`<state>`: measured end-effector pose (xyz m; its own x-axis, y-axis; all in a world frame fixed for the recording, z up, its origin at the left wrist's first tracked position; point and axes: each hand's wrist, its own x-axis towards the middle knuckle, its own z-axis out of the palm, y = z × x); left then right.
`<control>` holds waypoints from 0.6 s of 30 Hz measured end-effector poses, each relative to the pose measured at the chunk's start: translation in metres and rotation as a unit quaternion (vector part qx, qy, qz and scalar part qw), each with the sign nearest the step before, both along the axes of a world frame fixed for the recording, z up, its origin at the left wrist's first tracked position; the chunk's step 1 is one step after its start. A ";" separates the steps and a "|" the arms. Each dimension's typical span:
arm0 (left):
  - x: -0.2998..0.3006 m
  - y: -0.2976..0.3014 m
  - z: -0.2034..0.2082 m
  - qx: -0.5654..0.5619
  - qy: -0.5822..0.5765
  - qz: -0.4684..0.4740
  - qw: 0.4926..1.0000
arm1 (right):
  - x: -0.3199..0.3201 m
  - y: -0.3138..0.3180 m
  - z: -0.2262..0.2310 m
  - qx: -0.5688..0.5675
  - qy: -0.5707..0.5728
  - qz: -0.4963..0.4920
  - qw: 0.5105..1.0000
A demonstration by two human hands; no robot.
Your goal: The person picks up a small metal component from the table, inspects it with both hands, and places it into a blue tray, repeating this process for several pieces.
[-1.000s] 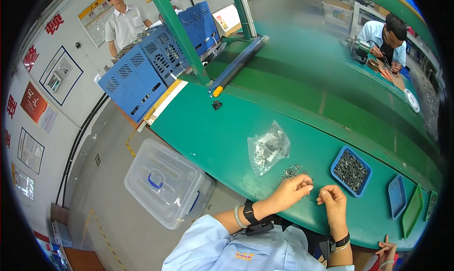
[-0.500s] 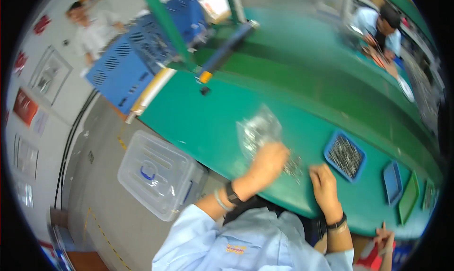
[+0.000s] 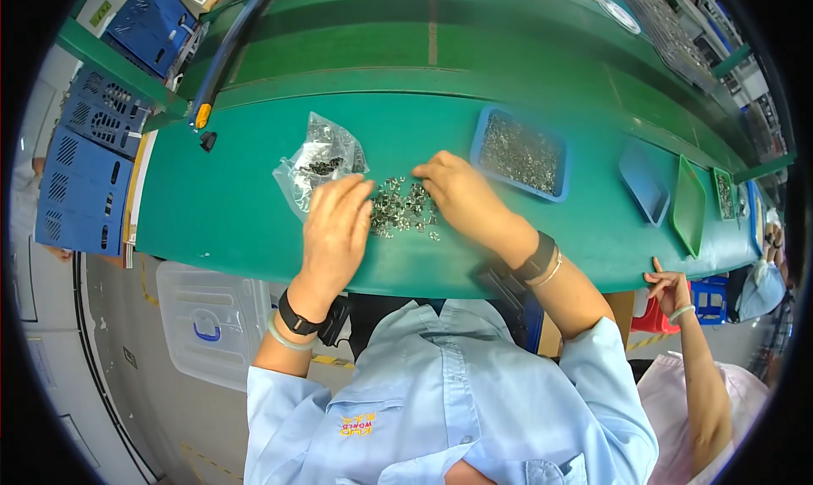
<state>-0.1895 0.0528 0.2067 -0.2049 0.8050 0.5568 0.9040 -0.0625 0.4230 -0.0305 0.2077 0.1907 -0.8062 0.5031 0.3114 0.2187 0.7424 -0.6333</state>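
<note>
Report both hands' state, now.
Left hand: loosely bent beside the small metal parts; grip cannot be told.
Right hand: bent at their right edge; grip cannot be told.

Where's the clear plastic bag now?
In the head view, the clear plastic bag lies on the green table left of centre, just beyond the left hand and left of the loose metal pieces.

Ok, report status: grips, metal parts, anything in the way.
Left grip and right grip flanking small metal parts. Parts loose in a pile on green tabletop. Clear plastic bag just beyond left grip, not between grips.
</note>
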 end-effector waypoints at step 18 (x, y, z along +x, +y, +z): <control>0.033 0.005 -0.001 -0.155 0.055 -0.113 0.980 | 0.040 0.007 0.007 -0.061 0.001 -0.014 0.998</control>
<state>-0.1564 0.0580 0.2054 0.0456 0.9568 0.2872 0.9228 -0.1504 0.3547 0.0099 0.2142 0.1973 -0.7900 0.5605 0.2485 0.2370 0.6529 -0.7194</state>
